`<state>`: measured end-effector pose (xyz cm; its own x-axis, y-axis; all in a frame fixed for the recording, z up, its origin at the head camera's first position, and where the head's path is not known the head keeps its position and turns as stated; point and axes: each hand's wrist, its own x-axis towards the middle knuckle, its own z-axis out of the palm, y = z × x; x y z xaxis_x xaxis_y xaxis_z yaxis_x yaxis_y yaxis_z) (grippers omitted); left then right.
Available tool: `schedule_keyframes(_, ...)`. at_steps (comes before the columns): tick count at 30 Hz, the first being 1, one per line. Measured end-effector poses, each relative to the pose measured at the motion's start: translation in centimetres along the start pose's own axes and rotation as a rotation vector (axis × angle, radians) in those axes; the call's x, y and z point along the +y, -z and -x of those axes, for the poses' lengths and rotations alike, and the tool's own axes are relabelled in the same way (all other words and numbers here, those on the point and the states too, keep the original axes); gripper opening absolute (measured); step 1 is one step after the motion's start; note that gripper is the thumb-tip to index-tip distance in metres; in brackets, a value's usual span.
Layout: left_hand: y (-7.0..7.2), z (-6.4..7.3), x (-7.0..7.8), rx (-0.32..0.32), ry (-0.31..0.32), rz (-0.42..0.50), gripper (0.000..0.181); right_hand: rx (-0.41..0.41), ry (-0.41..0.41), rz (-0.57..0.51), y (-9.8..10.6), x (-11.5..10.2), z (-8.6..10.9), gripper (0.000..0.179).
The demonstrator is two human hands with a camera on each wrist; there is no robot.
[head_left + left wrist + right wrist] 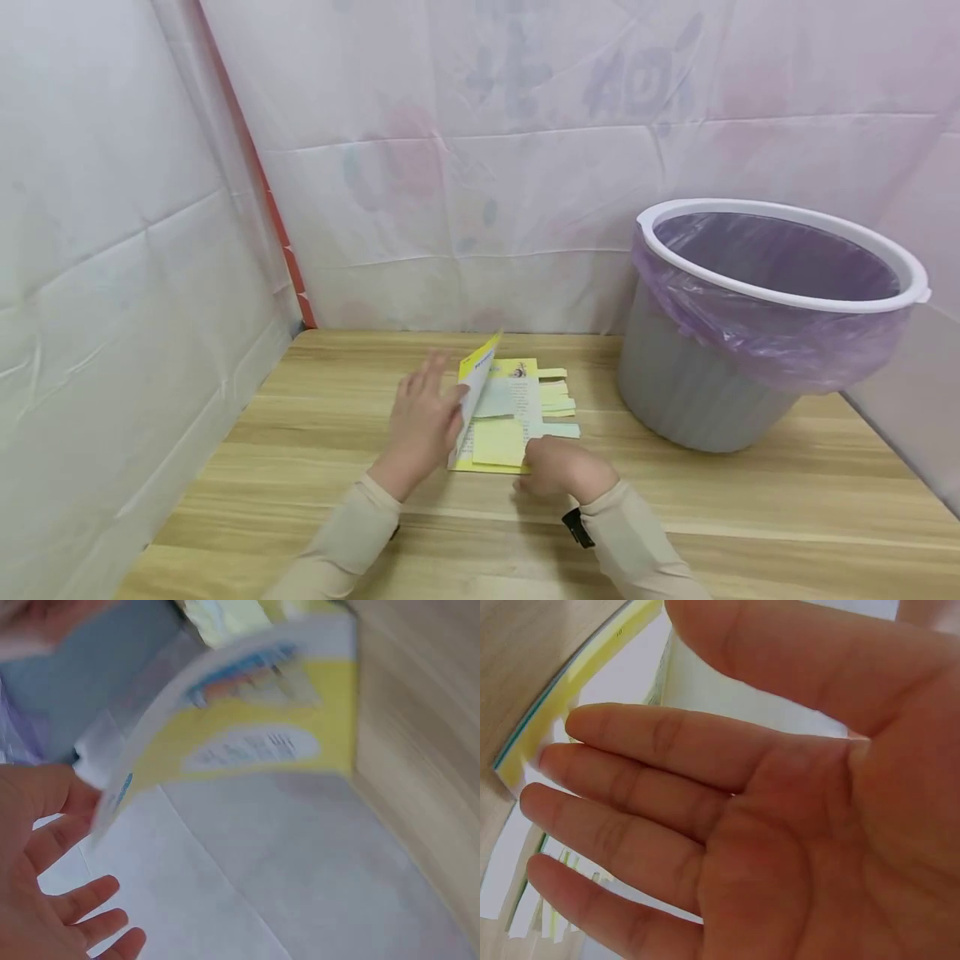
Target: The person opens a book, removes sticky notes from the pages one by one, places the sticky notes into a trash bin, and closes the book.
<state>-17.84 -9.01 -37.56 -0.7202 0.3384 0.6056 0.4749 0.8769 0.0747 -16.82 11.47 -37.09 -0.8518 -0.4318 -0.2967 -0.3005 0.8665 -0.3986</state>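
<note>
A thin booklet (531,404) with yellow page borders lies on the table, its cover (474,379) raised at the left. My left hand (423,412) pinches that cover's edge between thumb and index finger, the other fingers spread, as the left wrist view shows. A yellow sticky note (498,442) and a pale green one (495,400) lie on the page. Several paper strips (561,430) stick out past the right edge. By the lower right corner is my right hand (566,468); its palm (780,847) and fairly straight fingers show in the right wrist view.
A grey bin (690,375) with a white rim and purple plastic liner (787,342) stands at the right. The wooden table (300,467) ends at white sheeting (450,200) behind and at the left.
</note>
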Motion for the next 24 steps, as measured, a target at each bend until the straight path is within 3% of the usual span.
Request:
schedule_keyframes(4, 0.7, 0.6, -2.4, 0.061, 0.059, -0.023, 0.024, -0.010, -0.042, -0.007, 0.2, -0.1, 0.0, 0.030)
schedule_keyframes(7, 0.8, 1.0, -3.5, 0.041, 0.096, -0.061, 0.022, -0.014, -0.050, -0.014, 0.3, 0.0, 0.0, 0.031)
schedule_keyframes(10, 0.8, 1.5, -4.0, -0.069, 0.132, -0.111, 0.022, -0.010, -0.052, -0.017, 0.3, 0.0, 0.0, 0.030)
schedule_keyframes(15, -0.1, 1.9, -3.9, -0.335, 0.145, -0.145, 0.020, -0.009, -0.051, -0.017, 0.3, 0.2, -0.1, 0.029)
schedule_keyframes(20, -1.8, 1.5, -2.8, -0.531, 0.139, 0.008, 0.029, -0.010, -0.056, -0.020, 0.2, 0.3, -0.2, 0.030)
schedule_keyframes(24, -3.0, 1.1, -2.0, -0.622, 0.137, 0.120, 0.038, -0.013, -0.057, -0.032, 0.1, 0.3, -0.2, 0.033)
